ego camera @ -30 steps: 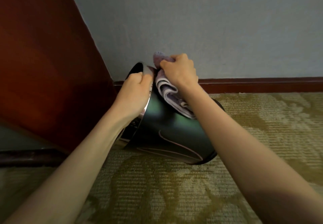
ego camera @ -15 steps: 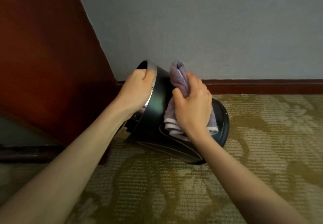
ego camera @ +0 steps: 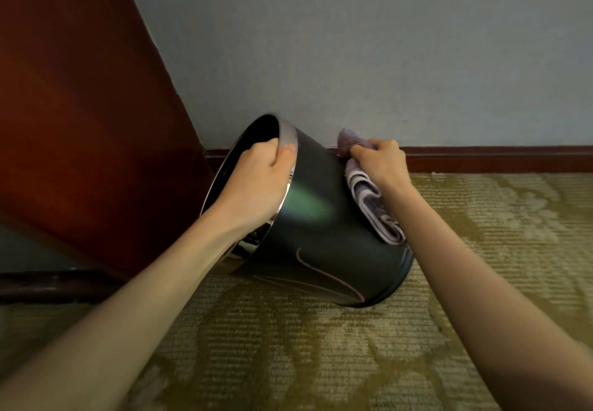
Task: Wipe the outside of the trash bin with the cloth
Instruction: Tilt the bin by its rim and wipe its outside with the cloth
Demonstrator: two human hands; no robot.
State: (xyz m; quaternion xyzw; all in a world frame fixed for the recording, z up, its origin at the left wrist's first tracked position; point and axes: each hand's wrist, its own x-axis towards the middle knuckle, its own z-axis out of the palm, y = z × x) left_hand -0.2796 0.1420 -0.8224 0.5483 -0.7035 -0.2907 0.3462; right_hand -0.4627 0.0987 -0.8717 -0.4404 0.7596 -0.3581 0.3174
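Slippage looks likeliest: left hand (ego camera: 256,182) fingers curl over the tilted bin's (ego camera: 324,237) rim (ego camera: 287,136) while right hand (ego camera: 378,162) fingers, clenched on the cloth (ego camera: 369,199), push sideways.

Single head cam, wide-angle, looks fwd/down from close at carpet (ego camera: 321,346) and wall (ego camera: 385,41).

Both bare forearms reaching forward from the lower corners, converging toward the middle. Left hand (ego camera: 260,182) closed over the rim of the trash bin (ego camera: 324,243), fingers curled inside the opening, thumb pressed on the outer band, wrist slightly bent. Right hand (ego camera: 380,162) further out, knuckles up, fingers clenched around a bunched cloth (ego camera: 369,199) and pressing it against the far side of the bin. Right forearm nearly straight, running up from the lower right.
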